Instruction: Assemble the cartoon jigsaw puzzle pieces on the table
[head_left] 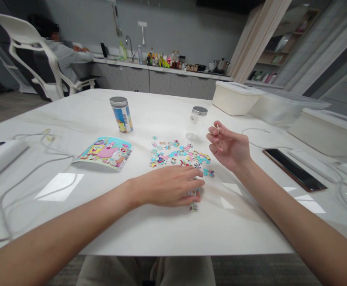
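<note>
My left hand [173, 186] lies palm down low over the table, its fingers apart. Beneath its fingertips are partly hidden puzzle pieces, and one piece [193, 207] shows just below them. My right hand [228, 147] is raised with the palm turned inward and fingers curled. Its thumb and fingertips pinch a small pale puzzle piece [218, 129], seen edge-on. Loose jigsaw pieces [178, 153] are spread beyond my left hand. A curved picture sheet [106, 153] with cartoon figures rests to their left.
A printed jar [122, 115] and a clear jar [199, 115] with silver lids stand behind the pieces. On the right are a phone [294, 169], a cable and lidded white boxes [234, 98]. A white device [2, 159] with cables is at left. A person [68, 59] sits by the counter.
</note>
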`<state>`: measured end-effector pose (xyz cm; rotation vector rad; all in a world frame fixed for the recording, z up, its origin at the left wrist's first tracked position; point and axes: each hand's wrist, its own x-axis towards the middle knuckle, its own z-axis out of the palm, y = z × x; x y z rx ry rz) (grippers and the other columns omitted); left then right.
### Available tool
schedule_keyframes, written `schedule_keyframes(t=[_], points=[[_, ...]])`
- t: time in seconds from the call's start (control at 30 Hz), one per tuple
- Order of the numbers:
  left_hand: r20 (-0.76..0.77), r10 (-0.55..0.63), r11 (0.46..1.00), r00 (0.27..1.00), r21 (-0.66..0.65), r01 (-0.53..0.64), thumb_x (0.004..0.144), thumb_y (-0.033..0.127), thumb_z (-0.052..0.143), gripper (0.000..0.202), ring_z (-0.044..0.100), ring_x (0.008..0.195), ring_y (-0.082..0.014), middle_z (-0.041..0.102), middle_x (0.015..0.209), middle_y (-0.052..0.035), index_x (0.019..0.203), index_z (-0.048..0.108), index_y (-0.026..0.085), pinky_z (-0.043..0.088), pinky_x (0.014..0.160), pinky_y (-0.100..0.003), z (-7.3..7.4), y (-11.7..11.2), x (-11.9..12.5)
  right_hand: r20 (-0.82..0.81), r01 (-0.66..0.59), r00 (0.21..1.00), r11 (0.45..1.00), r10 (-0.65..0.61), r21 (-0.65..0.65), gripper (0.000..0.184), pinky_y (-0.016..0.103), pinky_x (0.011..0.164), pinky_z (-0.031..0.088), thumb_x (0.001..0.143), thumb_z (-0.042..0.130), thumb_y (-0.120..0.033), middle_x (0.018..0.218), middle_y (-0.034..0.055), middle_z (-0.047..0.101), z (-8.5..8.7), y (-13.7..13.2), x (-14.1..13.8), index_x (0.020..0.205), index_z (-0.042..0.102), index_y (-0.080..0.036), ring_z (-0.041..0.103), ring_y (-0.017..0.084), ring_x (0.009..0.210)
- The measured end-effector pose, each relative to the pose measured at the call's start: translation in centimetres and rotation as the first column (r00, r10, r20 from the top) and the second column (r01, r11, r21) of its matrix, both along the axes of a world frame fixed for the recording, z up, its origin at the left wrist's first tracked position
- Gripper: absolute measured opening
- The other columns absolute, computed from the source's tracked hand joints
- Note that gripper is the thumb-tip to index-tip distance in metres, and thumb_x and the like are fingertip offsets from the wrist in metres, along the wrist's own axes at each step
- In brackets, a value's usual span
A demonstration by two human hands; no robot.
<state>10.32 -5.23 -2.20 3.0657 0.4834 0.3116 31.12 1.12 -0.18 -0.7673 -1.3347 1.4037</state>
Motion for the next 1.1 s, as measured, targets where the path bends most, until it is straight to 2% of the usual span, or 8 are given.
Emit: schedule_keyframes(t=[0.13,0.3,0.4,0.57,0.73,0.9,1.1], points=[[-0.085,0.005,0.999,0.996,-0.031,-0.008,0.099,0.04,0.042,0.041,0.049,0.125,-0.0266,0.053,0.134,-0.0178,0.126,0.051,0.01,0.037,0.106,-0.035,-0.6,0.1,-0.1,0.008,-0.007,1.0,1.0,0.007,0.008,0.016,0.023,0.038,0.026,0.072,0.058,-0.028,0.069,-0.0011,0.044,-0.1,0.1,0.1,0.081,0.046,-0.025,0.04,0.014,0.058],[-0.049,0.048,0.997,0.998,-0.063,-0.051,0.1,0.042,0.04,0.045,0.04,0.136,-0.0257,0.047,0.145,-0.0159,0.133,0.048,0.013,0.03,0.113,-0.036,-1.6,0.1,-0.2,-0.052,-0.042,0.998,0.998,0.04,-0.043,0.017,0.025,0.041,0.025,0.069,0.058,-0.024,0.069,-0.0014,0.043,-0.3,0.0,-0.1,0.083,0.049,-0.025,0.037,0.014,0.057],[-0.035,0.041,0.997,0.999,-0.069,-0.044,0.1,0.04,0.039,0.046,0.04,0.137,-0.0264,0.045,0.146,-0.0169,0.134,0.048,0.011,0.028,0.114,-0.036,-1.9,-0.1,0.0,-0.072,-0.049,0.996,0.996,0.044,-0.068,0.018,0.025,0.041,0.024,0.068,0.058,-0.023,0.07,-0.0014,0.042,-0.3,-0.1,-0.1,0.084,0.049,-0.025,0.036,0.013,0.057],[-0.02,0.029,0.997,0.999,-0.077,-0.031,0.099,0.047,0.039,0.051,0.041,0.136,-0.0278,0.043,0.147,-0.0173,0.136,0.047,0.012,0.03,0.113,-0.038,-1.6,-0.1,0.2,0.067,-0.013,0.998,1.0,0.013,-0.006,0.016,0.025,0.042,0.02,0.07,0.054,-0.029,0.069,-0.0015,0.035,0.0,-0.3,-0.3,0.081,0.044,-0.025,0.031,0.013,0.056],[-0.017,0.046,0.996,0.999,-0.072,-0.047,0.1,0.048,0.035,0.053,0.042,0.135,-0.0293,0.041,0.147,-0.021,0.134,0.047,0.009,0.03,0.113,-0.04,-1.3,0.1,0.0,0.031,-0.038,0.999,0.999,0.038,-0.02,0.019,0.026,0.042,0.017,0.066,0.054,-0.028,0.069,-0.0014,0.034,0.2,-0.5,-0.4,0.082,0.044,-0.025,0.029,0.013,0.055],[-0.02,0.146,0.986,0.989,-0.08,-0.148,0.101,0.049,0.028,0.051,0.045,0.131,-0.0292,0.046,0.143,-0.0196,0.132,0.047,0.012,0.034,0.108,-0.042,-1.0,0.7,-0.9,0.103,-0.015,0.995,1.0,0.017,-0.019,0.022,0.027,0.044,0.018,0.065,0.054,-0.032,0.071,0.0001,0.034,0.1,-0.4,-0.4,0.082,0.043,-0.025,0.029,0.014,0.057],[-0.101,0.266,0.96,0.959,-0.061,-0.273,0.102,0.048,0.016,0.054,0.051,0.12,-0.0272,0.055,0.13,-0.0181,0.122,0.049,0.012,0.039,0.101,-0.043,-0.7,1.6,-2.3,0.054,-0.038,0.998,0.997,0.042,-0.069,0.021,0.027,0.047,0.018,0.064,0.054,-0.029,0.071,-0.0004,0.035,-0.1,-0.4,-0.4,0.082,0.044,-0.024,0.028,0.014,0.058]])
